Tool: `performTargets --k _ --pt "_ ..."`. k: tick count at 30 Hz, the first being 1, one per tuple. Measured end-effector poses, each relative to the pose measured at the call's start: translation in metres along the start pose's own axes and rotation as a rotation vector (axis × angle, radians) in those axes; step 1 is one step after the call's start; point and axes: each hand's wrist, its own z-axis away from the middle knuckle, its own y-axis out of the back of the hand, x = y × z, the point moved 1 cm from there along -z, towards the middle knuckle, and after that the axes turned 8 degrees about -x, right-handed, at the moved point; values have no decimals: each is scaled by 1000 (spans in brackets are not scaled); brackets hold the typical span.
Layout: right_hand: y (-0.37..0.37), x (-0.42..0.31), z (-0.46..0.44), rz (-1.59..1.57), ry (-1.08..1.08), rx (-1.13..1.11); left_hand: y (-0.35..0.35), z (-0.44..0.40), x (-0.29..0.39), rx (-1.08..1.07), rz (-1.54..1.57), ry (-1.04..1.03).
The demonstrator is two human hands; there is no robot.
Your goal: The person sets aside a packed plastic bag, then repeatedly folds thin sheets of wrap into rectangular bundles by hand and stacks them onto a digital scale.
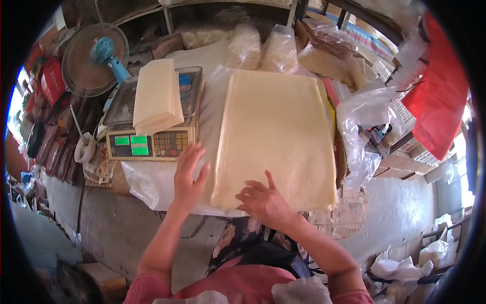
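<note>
A large, neat stack of thin beige sheets (276, 131) lies flat on the table. My right hand (267, 201) is over its near edge with fingers spread and nothing in them; I cannot tell whether it touches the top sheet. My left hand (190, 175) is at the left of the stack, just below the front of a digital scale (167, 147). Its fingers are apart and hold nothing. On the scale's platform rests a folded bundle of similar beige sheets (156, 96), tilted and overhanging the front. Green displays glow on the scale.
A fan (96, 58) stands behind the scale at the left. Near the scale's left side is a white cup (85, 148) with a stick in it. Plastic-wrapped packs (280, 48) line the back. Clear plastic (362, 121) and a red sheet (439, 91) hang at the right.
</note>
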Motion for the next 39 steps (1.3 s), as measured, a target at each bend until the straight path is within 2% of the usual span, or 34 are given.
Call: performTargets --k 4,5,10,14,16,17,19,20,21,22,23,24,25,27,28,29,30,31,32,33,34,35,37,39 --pt "-3 2 -3 183 20 -26 -5 17 7 -31 6 44" --pt "-4 1 -3 171 52 -19 -6 20 9 -38 37 12" --pt "-7 0 -3 251 151 0 -12 30 13 -67 75 104" --pt "-9 6 -4 213 164 70 -17 36 24 7 18 28" --pt "-6 18 -7 -18 22 162 -18 43 26 -42 52 26" --pt "8 20 -9 -14 19 165 -21 41 28 -42 55 20" --pt "37 30 -8 -549 -411 333 -32 40 40 -304 154 -102" --pt "39 36 -3 -639 -393 196 -39 39 41 -304 156 -105" --pt "38 34 2 -637 -396 198 -50 37 41 -442 94 -105" --pt "34 27 9 -475 -240 229 -59 35 42 -580 31 -107" --pt "33 19 15 -311 -85 256 -62 28 49 -582 33 -112" --pt "34 12 24 -134 -203 165 -65 19 58 -520 68 -188" --pt "23 17 30 -132 -205 164 -66 15 63 -456 104 -261" --pt "-2 38 37 65 -330 189 -78 15 58 -452 107 -276" --pt "3 38 36 64 -323 187 -80 15 56 -445 105 -288" --pt "11 40 33 -1 -357 47 -80 17 58 -435 96 -278" --pt "16 43 29 -66 -382 -95 -81 19 63 -453 -39 -271" --pt "23 49 26 -79 -334 129 -79 21 65 -471 -177 -259" --pt "32 57 25 -97 -283 351 -83 25 57 -498 -138 -217" --pt "55 58 22 -56 -235 469 -83 26 56 -485 -153 -194" --pt "87 48 20 15 -353 435 -84 27 56 -492 -157 -193" --pt "100 50 20 31 -270 546 -85 26 56 -502 -159 -197" --pt "117 42 16 -59 -378 573 -85 27 54 -487 -186 -204" --pt "110 43 17 -49 -352 541 -84 27 57 -504 -185 -205"
